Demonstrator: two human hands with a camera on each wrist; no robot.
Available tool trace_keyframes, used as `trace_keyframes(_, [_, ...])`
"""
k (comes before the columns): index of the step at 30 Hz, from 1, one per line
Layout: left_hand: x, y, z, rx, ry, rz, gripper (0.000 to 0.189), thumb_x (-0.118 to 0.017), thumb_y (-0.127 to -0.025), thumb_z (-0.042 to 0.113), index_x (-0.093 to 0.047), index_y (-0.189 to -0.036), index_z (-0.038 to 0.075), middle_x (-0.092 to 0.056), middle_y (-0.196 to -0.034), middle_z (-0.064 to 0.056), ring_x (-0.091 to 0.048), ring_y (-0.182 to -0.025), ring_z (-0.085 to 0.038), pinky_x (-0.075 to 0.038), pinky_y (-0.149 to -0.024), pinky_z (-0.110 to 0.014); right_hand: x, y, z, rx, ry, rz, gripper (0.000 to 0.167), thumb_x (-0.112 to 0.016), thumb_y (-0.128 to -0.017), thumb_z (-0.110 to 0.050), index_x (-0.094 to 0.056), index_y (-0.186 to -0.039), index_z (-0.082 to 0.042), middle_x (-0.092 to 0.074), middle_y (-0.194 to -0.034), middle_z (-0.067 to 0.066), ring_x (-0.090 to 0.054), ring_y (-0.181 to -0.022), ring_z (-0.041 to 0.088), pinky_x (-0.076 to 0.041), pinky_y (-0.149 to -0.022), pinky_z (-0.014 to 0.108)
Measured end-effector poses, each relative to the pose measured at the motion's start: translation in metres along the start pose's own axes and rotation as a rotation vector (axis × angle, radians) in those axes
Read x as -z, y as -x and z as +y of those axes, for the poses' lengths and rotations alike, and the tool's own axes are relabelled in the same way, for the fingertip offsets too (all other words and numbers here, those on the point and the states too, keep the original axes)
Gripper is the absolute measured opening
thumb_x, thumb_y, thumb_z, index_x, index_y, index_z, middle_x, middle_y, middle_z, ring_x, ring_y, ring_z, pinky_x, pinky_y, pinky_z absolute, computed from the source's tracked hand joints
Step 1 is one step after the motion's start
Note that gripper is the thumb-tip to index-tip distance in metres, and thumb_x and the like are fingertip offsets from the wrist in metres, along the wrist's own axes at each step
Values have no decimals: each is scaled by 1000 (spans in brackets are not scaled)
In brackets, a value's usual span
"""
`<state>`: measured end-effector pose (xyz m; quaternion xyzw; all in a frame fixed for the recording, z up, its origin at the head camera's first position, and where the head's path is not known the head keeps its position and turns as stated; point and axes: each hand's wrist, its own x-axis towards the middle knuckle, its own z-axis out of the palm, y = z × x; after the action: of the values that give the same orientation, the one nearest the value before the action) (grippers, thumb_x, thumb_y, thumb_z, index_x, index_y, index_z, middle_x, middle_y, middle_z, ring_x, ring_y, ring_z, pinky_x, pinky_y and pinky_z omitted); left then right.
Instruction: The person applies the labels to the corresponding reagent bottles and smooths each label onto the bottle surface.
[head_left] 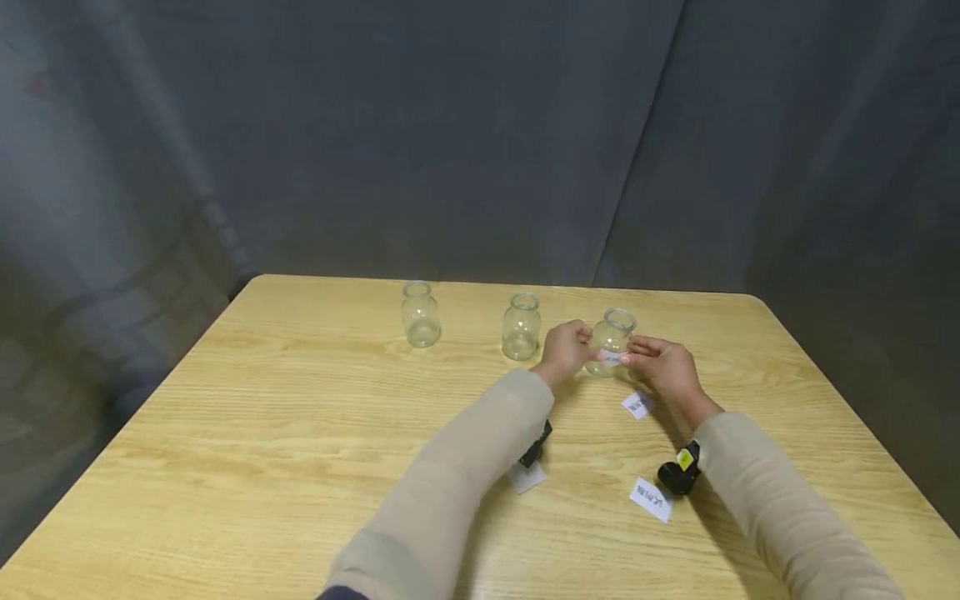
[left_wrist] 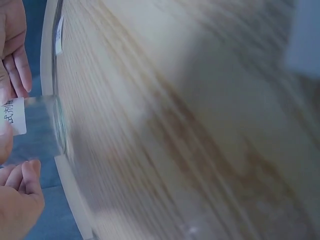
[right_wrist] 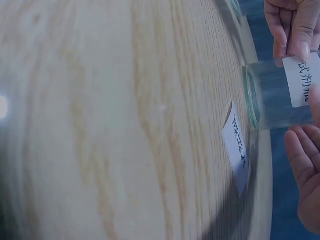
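A clear glass jar (head_left: 613, 335) stands upright at the right of a row, a white label (right_wrist: 300, 80) with dark handwriting against its front. From the left side, my left hand (head_left: 566, 348) holds the jar, its thumb on the label and its fingers bent beside the glass. My right hand (head_left: 667, 367) is on the opposite side, thumb at the label's other edge and fingers alongside the jar. In the left wrist view, the label (left_wrist: 17, 116) lies over the jar's wall (left_wrist: 42, 132), between both hands.
Two more glass jars, one in the middle (head_left: 521, 329) and one at the left (head_left: 422, 317), stand on the wooden table (head_left: 262, 433). Written labels lie near the right arm (head_left: 651, 500) and before the held jar (head_left: 638, 405). A white paper (head_left: 527, 477) sits partly under the left wrist camera.
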<state>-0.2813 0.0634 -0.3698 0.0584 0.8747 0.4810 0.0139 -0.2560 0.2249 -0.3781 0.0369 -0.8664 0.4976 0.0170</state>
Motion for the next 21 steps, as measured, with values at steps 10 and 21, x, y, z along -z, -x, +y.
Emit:
trace_keyframes(10, [4,-1,1,-21,-17,-25,33,-73,-67,12,-58,-95,4,-62,-96,-5,-57,-88,-15,-43,-71,-17,1,-1,-4,15,-1,-16,52,-61,-80,-19,-43,-120,9,-50,-113,23,-49,-102,32,-44,-68,12])
trace_keyframes(21, [4,3,2,-13,-21,-46,38,-71,-70,13,-54,-103,2,-59,-103,-9,-56,-93,-19,-44,-74,-20,4,3,-4,-10,41,3,43,-60,-82,-20,-49,-113,8,-54,-107,24,-54,-83,10,-44,-68,15])
